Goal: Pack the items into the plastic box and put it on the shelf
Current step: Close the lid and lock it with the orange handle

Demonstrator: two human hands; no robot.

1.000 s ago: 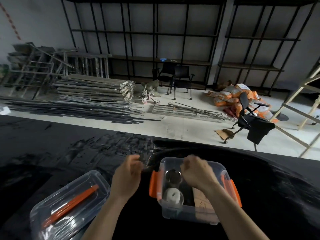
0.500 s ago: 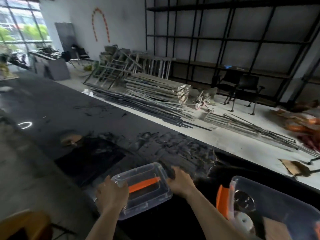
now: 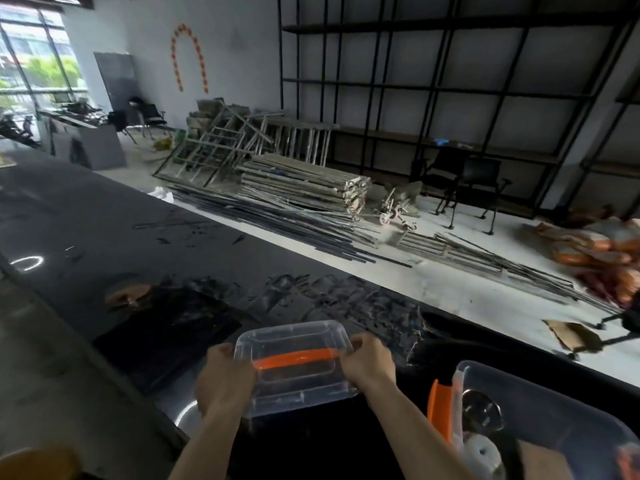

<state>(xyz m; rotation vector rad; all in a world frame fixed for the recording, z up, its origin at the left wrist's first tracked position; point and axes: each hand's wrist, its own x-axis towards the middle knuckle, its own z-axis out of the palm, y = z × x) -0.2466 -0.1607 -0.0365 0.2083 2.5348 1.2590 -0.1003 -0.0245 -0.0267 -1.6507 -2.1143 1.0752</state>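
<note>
A clear plastic lid (image 3: 294, 382) with an orange handle across its middle is held just above the black table (image 3: 104, 237). My left hand (image 3: 223, 379) grips its left end and my right hand (image 3: 369, 363) grips its right end. At the lower right stands the clear plastic box (image 3: 554, 407) with an orange side latch (image 3: 438, 410). Inside it I see a round metal-looking item (image 3: 481, 412), a white roll (image 3: 481, 452) and a brownish flat piece at the frame's bottom edge.
A brown scrap (image 3: 128, 294) and a dark sheet (image 3: 166, 334) lie on the table to the left. Beyond the table's far edge the floor holds metal bars (image 3: 277, 216), stacked boards, chairs (image 3: 481, 188) and orange sacks (image 3: 595, 251). Tall black shelving (image 3: 450, 98) lines the back wall.
My hands left the box and took hold of the lid on the left. The view swung left, so the box now sits at the lower right. The lid is raised and turned level.
</note>
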